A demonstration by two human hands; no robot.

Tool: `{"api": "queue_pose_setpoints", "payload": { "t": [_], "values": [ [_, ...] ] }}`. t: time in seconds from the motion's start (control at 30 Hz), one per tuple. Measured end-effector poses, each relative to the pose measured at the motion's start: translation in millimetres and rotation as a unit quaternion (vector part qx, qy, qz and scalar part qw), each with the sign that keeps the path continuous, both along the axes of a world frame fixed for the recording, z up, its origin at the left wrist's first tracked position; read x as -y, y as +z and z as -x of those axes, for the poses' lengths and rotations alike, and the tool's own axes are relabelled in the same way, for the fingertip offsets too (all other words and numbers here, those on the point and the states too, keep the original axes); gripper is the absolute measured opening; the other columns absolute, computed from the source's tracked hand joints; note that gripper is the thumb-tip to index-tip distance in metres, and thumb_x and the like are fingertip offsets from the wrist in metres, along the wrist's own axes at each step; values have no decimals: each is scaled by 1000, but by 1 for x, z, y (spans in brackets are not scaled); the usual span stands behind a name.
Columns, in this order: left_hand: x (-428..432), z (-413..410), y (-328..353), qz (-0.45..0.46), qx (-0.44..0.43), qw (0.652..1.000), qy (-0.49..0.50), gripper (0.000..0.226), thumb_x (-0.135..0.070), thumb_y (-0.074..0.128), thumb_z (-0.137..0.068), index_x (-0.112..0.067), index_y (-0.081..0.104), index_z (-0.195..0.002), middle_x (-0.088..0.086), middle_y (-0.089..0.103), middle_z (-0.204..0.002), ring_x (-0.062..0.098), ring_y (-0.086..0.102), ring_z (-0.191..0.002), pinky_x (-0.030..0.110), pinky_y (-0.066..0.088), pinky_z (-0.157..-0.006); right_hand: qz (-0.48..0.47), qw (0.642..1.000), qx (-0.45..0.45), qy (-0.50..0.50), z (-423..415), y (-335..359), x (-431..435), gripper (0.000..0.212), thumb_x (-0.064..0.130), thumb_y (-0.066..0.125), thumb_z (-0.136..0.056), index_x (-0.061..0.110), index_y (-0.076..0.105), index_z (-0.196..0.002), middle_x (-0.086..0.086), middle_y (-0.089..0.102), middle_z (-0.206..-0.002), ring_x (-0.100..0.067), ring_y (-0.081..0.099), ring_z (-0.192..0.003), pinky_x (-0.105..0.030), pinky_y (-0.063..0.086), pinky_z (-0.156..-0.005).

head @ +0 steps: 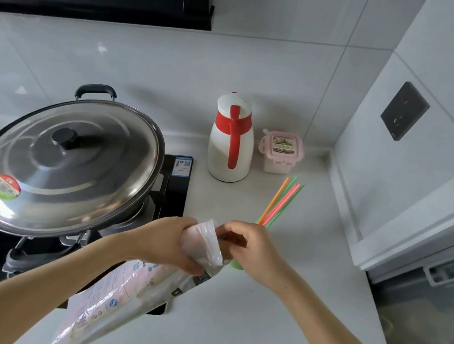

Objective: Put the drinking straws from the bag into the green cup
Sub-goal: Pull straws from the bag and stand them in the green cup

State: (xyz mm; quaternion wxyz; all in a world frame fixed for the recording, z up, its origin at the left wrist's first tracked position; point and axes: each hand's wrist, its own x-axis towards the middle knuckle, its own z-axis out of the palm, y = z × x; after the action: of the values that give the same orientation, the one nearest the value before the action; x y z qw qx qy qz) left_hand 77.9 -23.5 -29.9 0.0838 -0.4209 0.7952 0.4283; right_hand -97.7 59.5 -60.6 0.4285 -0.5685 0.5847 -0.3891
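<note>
While bag [140,286] mouth is gripped by left hand [175,241], right hand [248,250] is pinched inside; straws [280,202] stood in cup [236,263] behind.

My right hand [248,250] covers nearly all of the green cup [236,264]; only a sliver of it shows. The straws' [280,203] lower ends vanish behind my fingers. The bag's [121,295] print is too blurred to read, and its bottom runs off-frame.
</note>
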Motion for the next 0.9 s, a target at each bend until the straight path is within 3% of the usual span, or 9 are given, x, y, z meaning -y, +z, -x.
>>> {"api": "queue_pose_setpoints", "payload": {
  "t": [0.2, 0.3, 0.37, 0.5, 0.57, 0.67, 0.77, 0.83, 0.9],
  "values": [
    [5, -7, -3, -25, 3, 1000, -3, 49, -33, 87, -58, -25, 64, -101, -5, 73, -98, 16, 70, -91, 38, 58, -85, 1, 996, 48, -73, 37, 22, 5, 23, 1, 64, -84, 22, 66, -76, 15, 64, -54, 1, 52, -47, -11, 41, -51],
    [5, -8, -2, -33, -11, 999, 6, 49, -30, 87, -62, -25, 65, -106, -6, 73, -100, 13, 70, -92, 34, 59, -86, 4, 991, 68, -112, 61, 30, 10, 18, 1, 64, -84, 18, 66, -79, 9, 63, -55, -2, 49, -46, -18, 41, -50],
    [5, -4, 0, -30, -19, 999, 9, 50, -29, 86, -64, -25, 65, -110, -7, 72, -102, 12, 69, -93, 30, 58, -85, -5, 984, 113, -135, 64, 29, 11, 11, 13, 66, -84, 19, 64, -93, 7, 62, -62, -7, 52, -53, -24, 44, -56],
    [5, 4, -2, -20, -30, 999, 21, 52, -35, 84, -61, -26, 65, -108, -6, 72, -100, 13, 68, -92, 36, 59, -85, -115, 974, 127, -147, 38, 19, 6, 74, 59, 58, -71, 15, 48, -131, 7, 61, -92, -7, 59, -90, -30, 46, -93],
    [4, 8, -3, -16, -36, 999, 25, 45, -34, 83, -58, -25, 67, -99, -3, 74, -93, 16, 70, -87, 40, 59, -82, -143, 965, 178, -127, 14, 11, 2, 68, 55, 54, -72, 15, 55, -127, 13, 64, -94, 1, 59, -90, -19, 46, -85],
    [2, 14, -5, -15, -31, 999, 18, 45, -37, 83, -56, -25, 67, -96, -3, 74, -89, 16, 71, -84, 42, 58, -82, -142, 930, 281, -189, -10, 4, 5, 31, 40, 53, -90, 19, 67, -110, 4, 67, -101, -7, 62, -83, -11, 48, -61],
    [3, 13, -8, -15, -26, 999, 21, 55, -45, 81, -50, -26, 67, -99, -4, 74, -92, 15, 70, -86, 42, 58, -83, -87, 878, 405, -242, -6, 8, 14, 36, 35, 39, -99, 19, 67, -82, -1, 68, -118, -4, 65, -75, -17, 50, -68],
    [3, 11, -9, -9, -23, 1000, 18, 57, -46, 81, -50, -26, 66, -101, -4, 73, -92, 15, 70, -87, 41, 58, -84, -35, 835, 471, -283, 7, 14, 21, 44, 34, 35, -100, 16, 63, -72, -7, 74, -99, -11, 71, -77, -27, 54, -79],
    [3, 9, -9, -9, -27, 999, 20, 56, -46, 81, -51, -26, 66, -102, -5, 73, -93, 15, 69, -88, 40, 58, -84, 25, 785, 522, -332, 29, 25, 28, 39, 34, 37, -99, 15, 48, -67, 1, 63, -55, -10, 61, -49, -25, 53, -59]
  ]
}}
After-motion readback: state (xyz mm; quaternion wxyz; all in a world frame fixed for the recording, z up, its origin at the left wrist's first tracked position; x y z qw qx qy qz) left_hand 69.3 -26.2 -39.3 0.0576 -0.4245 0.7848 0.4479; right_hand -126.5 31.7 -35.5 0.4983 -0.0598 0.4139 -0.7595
